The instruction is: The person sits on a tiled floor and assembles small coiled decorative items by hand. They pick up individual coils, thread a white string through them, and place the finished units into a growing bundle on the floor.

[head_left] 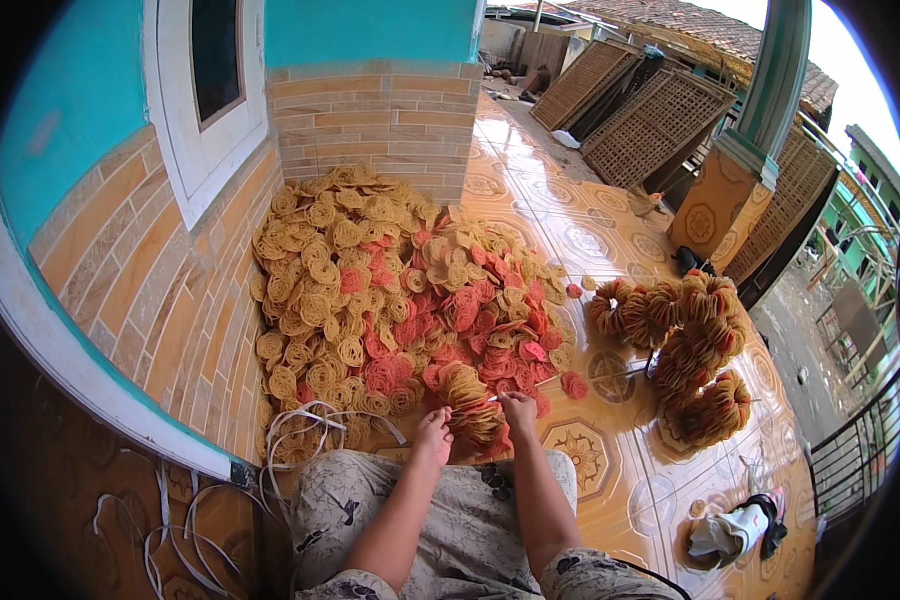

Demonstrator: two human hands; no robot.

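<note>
A bundle of round, lacy crackers (pixel 467 405), mostly tan with some red, stands between my two hands just beyond my lap. My left hand (pixel 433 437) is closed at the bundle's left side, its fingertips pinched together; what they grip is too small to make out. On the other side my right hand (pixel 518 410) is also closed, with a short bit of white strip (pixel 492 399) showing at its fingers. Right behind the bundle spreads a large heap of loose tan and red crackers (pixel 350 290), piled against the wall.
Several finished-looking ringed bundles (pixel 695 340) sit on the tiled floor to the right. Long white strips (pixel 315 415) lie looped at my left. A white cloth or bag (pixel 730 535) rests at lower right. Woven drying racks (pixel 655 120) lean beyond the pillar (pixel 725 200).
</note>
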